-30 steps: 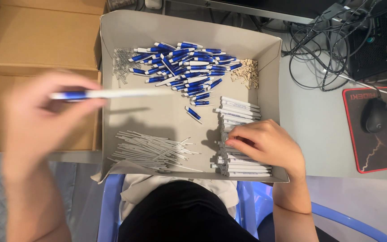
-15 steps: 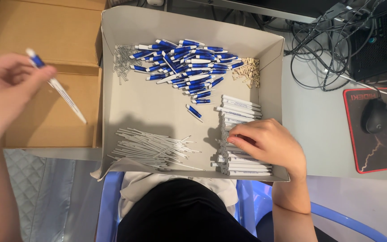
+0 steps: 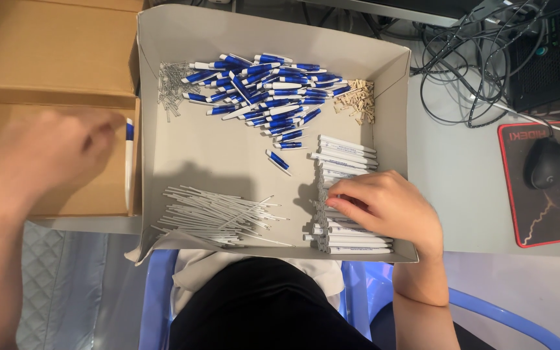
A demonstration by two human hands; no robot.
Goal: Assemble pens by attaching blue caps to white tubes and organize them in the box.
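Lowered over the brown box [image 3: 53,188], left hand [image 3: 46,152] fingers grasp a pen [image 3: 129,162]; right hand [image 3: 387,207] fingers pinch white barrels [image 3: 348,155]

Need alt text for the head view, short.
Right hand rests on a stack of white pen barrels in a shallow grey tray; left hand holds a pen over a cardboard box.

White-and-blue pen [image 3: 129,165], upright in frame, over cardboard box [image 3: 53,58]

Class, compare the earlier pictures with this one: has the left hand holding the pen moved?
Yes. The left hand carried the blue-and-white pen down and rightward over the brown cardboard box, toward the grey tray's left wall.
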